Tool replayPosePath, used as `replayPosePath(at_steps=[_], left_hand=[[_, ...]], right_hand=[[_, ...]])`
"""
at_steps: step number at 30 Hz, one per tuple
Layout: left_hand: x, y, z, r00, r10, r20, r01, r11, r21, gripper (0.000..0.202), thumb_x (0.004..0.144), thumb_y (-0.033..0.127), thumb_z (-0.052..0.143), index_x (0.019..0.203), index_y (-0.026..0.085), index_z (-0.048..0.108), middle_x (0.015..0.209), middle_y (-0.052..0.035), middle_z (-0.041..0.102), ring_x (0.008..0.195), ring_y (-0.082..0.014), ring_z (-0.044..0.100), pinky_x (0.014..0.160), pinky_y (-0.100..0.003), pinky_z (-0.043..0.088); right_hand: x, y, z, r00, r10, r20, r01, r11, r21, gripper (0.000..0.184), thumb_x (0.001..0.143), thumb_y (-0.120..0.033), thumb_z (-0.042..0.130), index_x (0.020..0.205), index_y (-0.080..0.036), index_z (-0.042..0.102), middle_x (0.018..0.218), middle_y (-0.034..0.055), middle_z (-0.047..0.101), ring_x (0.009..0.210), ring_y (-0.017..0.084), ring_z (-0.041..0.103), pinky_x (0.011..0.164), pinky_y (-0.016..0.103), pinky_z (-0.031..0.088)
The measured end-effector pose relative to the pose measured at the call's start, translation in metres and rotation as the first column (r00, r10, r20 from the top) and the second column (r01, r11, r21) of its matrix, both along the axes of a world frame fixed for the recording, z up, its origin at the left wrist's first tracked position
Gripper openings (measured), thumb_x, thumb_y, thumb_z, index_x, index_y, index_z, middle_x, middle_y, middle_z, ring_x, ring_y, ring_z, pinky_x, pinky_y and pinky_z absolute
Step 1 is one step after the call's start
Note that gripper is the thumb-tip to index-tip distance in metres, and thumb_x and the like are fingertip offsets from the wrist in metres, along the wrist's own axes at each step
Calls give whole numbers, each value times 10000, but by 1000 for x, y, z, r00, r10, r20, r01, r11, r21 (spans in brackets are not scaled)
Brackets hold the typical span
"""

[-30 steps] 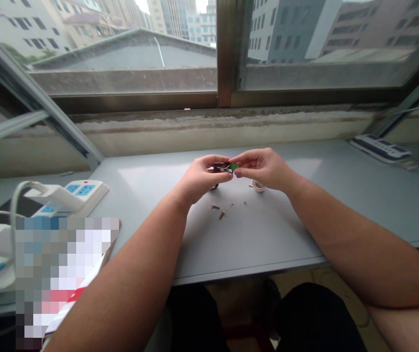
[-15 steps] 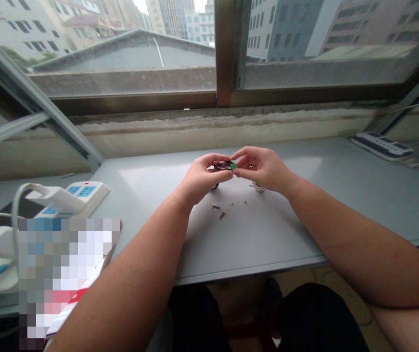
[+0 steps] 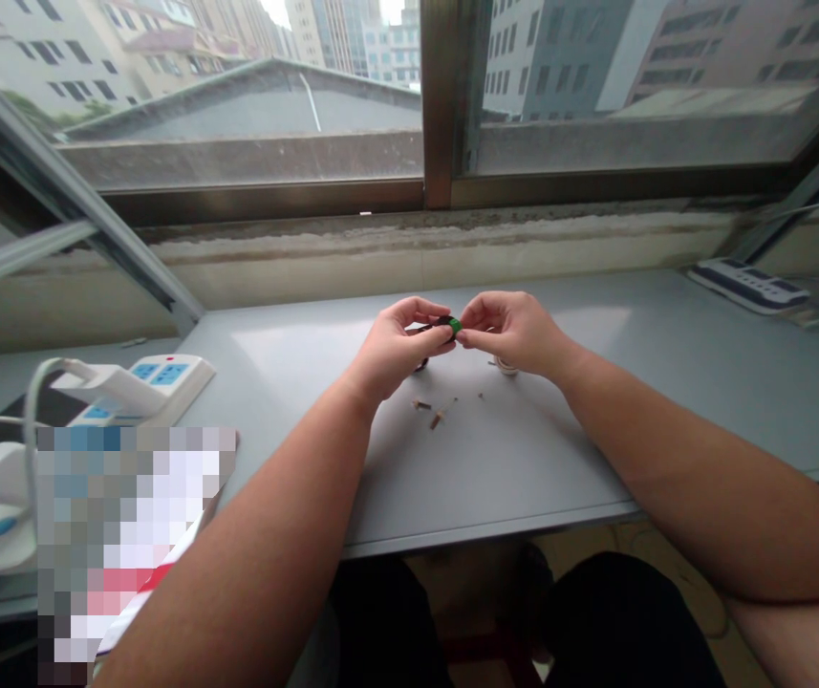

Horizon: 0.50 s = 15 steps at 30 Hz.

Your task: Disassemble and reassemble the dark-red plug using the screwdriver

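My left hand (image 3: 398,342) pinches a small black-and-green piece (image 3: 451,327) above the table (image 3: 524,478); my right hand (image 3: 515,330) meets its green end (image 3: 456,326), whether gripping I cannot tell. It looks light, stiff, perhaps fragile: best held by its edges, 2 fingertips opposed.

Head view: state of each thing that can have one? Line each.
Left hand: closed on the black-and-green part
Right hand: fingertips at the part's green end
Black-and-green part: held above the table, partly hidden
Brown pieces: lying on table
White ring: on table, partly hidden
Left power strip: adapter apparently plugged in
Right power strip: flat on table
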<state>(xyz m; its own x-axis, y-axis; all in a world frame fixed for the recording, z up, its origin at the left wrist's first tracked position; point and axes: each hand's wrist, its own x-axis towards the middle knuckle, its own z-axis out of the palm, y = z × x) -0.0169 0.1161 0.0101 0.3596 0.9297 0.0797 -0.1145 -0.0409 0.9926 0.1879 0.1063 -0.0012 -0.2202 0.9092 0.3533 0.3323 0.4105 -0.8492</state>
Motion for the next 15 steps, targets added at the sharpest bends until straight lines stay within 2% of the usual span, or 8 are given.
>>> replayPosePath(at_steps=[8, 15], left_hand=[[1, -2, 3, 999, 17, -36, -17, 1000, 17, 323, 732, 202, 855, 995, 132, 682, 954, -50, 709, 825, -152, 755, 752, -262, 607], [1, -3, 3, 993, 41, -108, -34, 997, 66, 375, 685, 265, 886, 981, 141, 692, 921, -68, 742, 841, -186, 753, 671, -239, 538]], right_hand=[[-1, 1, -3, 1000, 9, -22, -9, 1000, 25, 181, 817, -314, 803, 928, -182, 748, 877, 65, 794, 802, 213, 745, 740, 342, 598], [-3, -2, -1, 999, -41, 3, 41, 999, 25, 147, 808, -288, 783, 898, -174, 764, 846, 70, 802, 777, 219, 748, 688, 329, 586]])
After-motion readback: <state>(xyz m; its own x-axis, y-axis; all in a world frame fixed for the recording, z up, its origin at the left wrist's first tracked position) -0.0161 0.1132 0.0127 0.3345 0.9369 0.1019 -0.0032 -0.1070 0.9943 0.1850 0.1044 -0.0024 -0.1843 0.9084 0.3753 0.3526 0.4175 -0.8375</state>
